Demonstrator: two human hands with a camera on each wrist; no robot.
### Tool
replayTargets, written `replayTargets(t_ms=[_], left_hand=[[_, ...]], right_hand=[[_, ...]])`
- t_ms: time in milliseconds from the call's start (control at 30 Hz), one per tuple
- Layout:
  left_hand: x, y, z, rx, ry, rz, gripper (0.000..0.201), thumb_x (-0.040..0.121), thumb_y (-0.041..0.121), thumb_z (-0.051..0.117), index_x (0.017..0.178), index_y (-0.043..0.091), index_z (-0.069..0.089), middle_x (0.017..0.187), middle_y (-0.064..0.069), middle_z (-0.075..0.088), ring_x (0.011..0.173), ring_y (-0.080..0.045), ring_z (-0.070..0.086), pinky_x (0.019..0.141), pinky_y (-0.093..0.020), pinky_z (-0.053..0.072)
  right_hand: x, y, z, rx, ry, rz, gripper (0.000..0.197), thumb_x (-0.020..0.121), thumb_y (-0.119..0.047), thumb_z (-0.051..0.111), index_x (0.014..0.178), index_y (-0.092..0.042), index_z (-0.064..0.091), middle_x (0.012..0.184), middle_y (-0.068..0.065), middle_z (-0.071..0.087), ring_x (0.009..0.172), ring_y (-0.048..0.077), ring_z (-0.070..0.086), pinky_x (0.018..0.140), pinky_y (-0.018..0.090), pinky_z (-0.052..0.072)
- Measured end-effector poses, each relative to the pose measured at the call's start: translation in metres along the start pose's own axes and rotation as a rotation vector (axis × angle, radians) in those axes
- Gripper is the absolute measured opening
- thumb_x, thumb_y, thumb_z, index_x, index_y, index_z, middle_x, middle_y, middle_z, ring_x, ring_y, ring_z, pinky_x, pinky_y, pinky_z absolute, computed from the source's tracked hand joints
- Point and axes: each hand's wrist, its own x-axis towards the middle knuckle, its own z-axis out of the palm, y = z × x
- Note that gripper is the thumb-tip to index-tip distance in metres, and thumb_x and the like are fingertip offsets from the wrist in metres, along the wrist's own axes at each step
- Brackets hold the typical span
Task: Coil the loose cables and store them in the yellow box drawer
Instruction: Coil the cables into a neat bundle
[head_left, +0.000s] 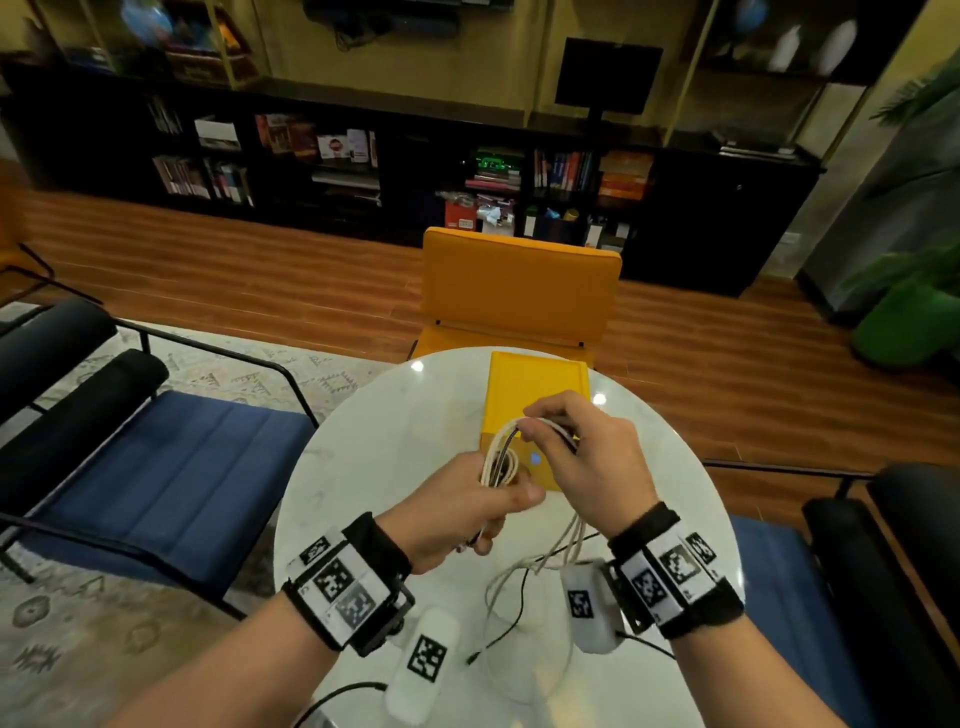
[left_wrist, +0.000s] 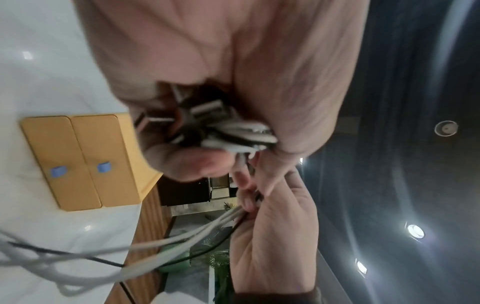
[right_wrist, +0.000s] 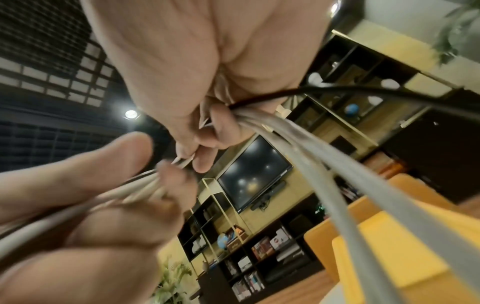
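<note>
A bundle of white and black cables is partly wound into a coil above the round white table. My left hand grips the coil, with USB plugs showing in its palm. My right hand pinches the strands a little above and right of the coil. The loose cable tails hang down onto the table. Behind my hands stands the yellow box, its two drawers with blue knobs both closed.
A yellow chair stands past the table's far edge. Blue and black chairs flank the table on the left and right. A thin black wire trails across the table's near part.
</note>
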Motion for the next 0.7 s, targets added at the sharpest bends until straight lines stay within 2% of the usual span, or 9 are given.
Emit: replayTargets(t_ms=[67,167,267,367,467,533,567,633,700], left_hand=[[0.001,-0.004,0.003,-0.014,0.096,0.063,0.014,0.099,0.022,0.063,0.089,0.012,0.064,0.060,0.001,0.037,0.047,-0.014,0.035,0.043,-0.024,0.033],[0.006,-0.010,0.008,-0.159,0.258,0.163,0.026,0.099,0.035,0.061,0.076,0.029,0.071,0.052,0.003,0.038,0.046,-0.017,0.034,0.045,-0.028,0.032],[0.010,-0.012,0.009,-0.270,0.392,0.188,0.031,0.097,0.043,0.060,0.095,0.017,0.076,0.050,0.002,0.046,0.045,-0.017,0.039,0.045,-0.030,0.034],[0.019,-0.015,0.008,-0.303,0.501,0.123,0.046,0.096,0.052,0.058,0.098,0.011,0.078,0.061,-0.003,0.065,0.051,-0.017,0.055,0.051,-0.032,0.045],[0.031,-0.014,0.000,-0.270,0.612,0.081,0.050,0.095,0.059,0.053,0.080,0.014,0.068,0.057,0.000,0.057,0.053,-0.017,0.055,0.055,-0.032,0.043],[0.040,-0.008,-0.014,-0.331,0.651,0.071,0.049,0.098,0.057,0.050,0.077,0.015,0.063,0.065,0.000,0.063,0.064,-0.020,0.063,0.062,-0.034,0.046],[0.044,-0.006,-0.021,-0.418,0.654,0.052,0.047,0.099,0.054,0.049,0.077,0.015,0.061,0.071,-0.001,0.068,0.069,-0.021,0.068,0.068,-0.036,0.051],[0.045,-0.007,-0.034,-0.597,0.645,0.000,0.044,0.100,0.052,0.050,0.078,0.015,0.057,0.067,0.000,0.065,0.061,-0.019,0.068,0.080,-0.044,0.059],[0.046,-0.011,-0.041,-0.668,0.631,-0.056,0.042,0.099,0.051,0.051,0.078,0.016,0.055,0.058,0.002,0.049,0.047,-0.015,0.051,0.071,-0.044,0.062]], right_hand=[[-0.005,0.000,0.012,0.099,0.102,0.061,0.007,0.090,-0.026,0.072,0.093,-0.019,0.072,0.084,-0.012,0.074,0.080,0.000,0.069,0.064,0.012,0.052],[-0.016,0.003,0.029,0.207,0.148,0.130,0.010,0.092,-0.022,0.070,0.099,-0.019,0.077,0.092,-0.004,0.064,0.073,0.011,0.065,0.053,0.017,0.051],[-0.030,0.005,0.039,0.307,-0.053,0.161,0.026,0.101,-0.024,0.057,0.122,-0.035,0.068,0.103,0.001,0.049,0.077,0.018,0.060,0.059,0.025,0.054],[-0.047,0.006,0.048,0.339,-0.315,0.161,0.056,0.105,-0.018,0.044,0.147,-0.053,0.030,0.113,-0.004,0.048,0.075,0.008,0.055,0.067,0.023,0.051],[-0.068,0.017,0.056,0.201,-0.372,0.156,0.060,0.105,-0.018,0.036,0.151,-0.048,0.013,0.106,-0.012,0.051,0.072,-0.004,0.047,0.075,0.020,0.042],[-0.087,0.027,0.057,0.037,-0.483,0.209,0.048,0.106,-0.024,0.034,0.147,-0.042,0.018,0.087,-0.009,0.057,0.070,0.007,0.054,0.069,0.033,0.048],[-0.097,0.028,0.054,-0.053,-0.557,0.210,0.045,0.106,-0.028,0.032,0.147,-0.039,0.017,0.090,-0.005,0.063,0.076,0.017,0.061,0.073,0.038,0.050],[-0.110,0.023,0.042,-0.187,-0.686,0.165,0.049,0.106,-0.035,0.032,0.148,-0.043,0.010,0.122,0.003,0.066,0.098,0.031,0.064,0.084,0.042,0.052],[-0.110,0.009,0.023,-0.222,-0.756,0.117,0.050,0.105,-0.037,0.033,0.150,-0.042,0.011,0.143,-0.004,0.052,0.115,0.030,0.059,0.092,0.039,0.049]])
